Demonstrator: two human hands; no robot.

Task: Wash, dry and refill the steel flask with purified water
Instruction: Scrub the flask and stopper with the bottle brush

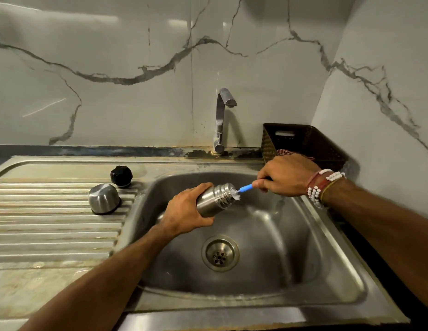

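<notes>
My left hand [185,210] grips the steel flask [214,199] on its side over the sink basin [263,237], mouth pointing right. My right hand [286,175] holds a bottle brush [244,188] by its blue handle; the white bristles sit at the flask's mouth, partly inside. The flask's steel cup lid [103,198] lies upside down on the drainboard, and the black stopper [121,176] stands just behind it.
The steel tap [221,120] rises behind the basin with no water running. A dark woven basket [303,143] stands at the back right corner, a patterned cloth in it. The ribbed drainboard [53,225] stretches to the left. The drain [220,253] is open.
</notes>
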